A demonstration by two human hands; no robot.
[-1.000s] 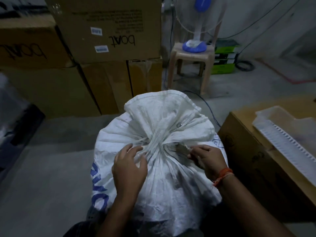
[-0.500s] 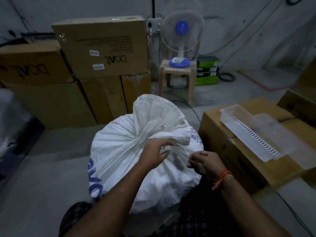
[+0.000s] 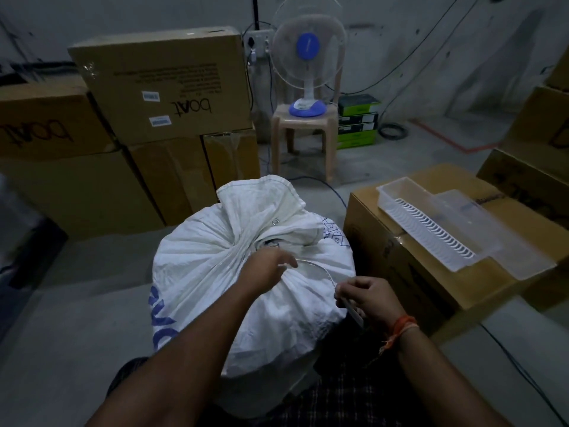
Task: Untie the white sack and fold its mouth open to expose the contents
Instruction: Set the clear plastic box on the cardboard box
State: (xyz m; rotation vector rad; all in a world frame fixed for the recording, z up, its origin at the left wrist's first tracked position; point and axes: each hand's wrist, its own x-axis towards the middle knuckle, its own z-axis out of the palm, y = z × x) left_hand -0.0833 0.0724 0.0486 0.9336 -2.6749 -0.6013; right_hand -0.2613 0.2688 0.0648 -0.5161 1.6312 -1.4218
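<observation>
A full white woven sack [image 3: 212,272] with blue lettering stands upright in front of me on the floor. Its mouth [image 3: 258,198] is bunched together and flops toward the back. A thin pale tie strip [image 3: 320,271] arcs across the sack's top between my two hands. My left hand [image 3: 268,266] reaches over the gathered neck and pinches one end of the strip. My right hand [image 3: 368,298], with an orange wrist thread, grips the other end at the sack's right shoulder. A small dark gap shows at the neck.
Stacked cardboard boxes [image 3: 160,87] stand behind and to the left. A cardboard box [image 3: 409,272] close on the right carries a clear plastic tray [image 3: 440,223]. A fan [image 3: 308,53] sits on a plastic stool [image 3: 303,134] at the back. Cables lie on the concrete floor [image 3: 61,303].
My left hand moved from the near left of the knot across to the neck and took the strip. The strip has come loose and now spans between both hands.
</observation>
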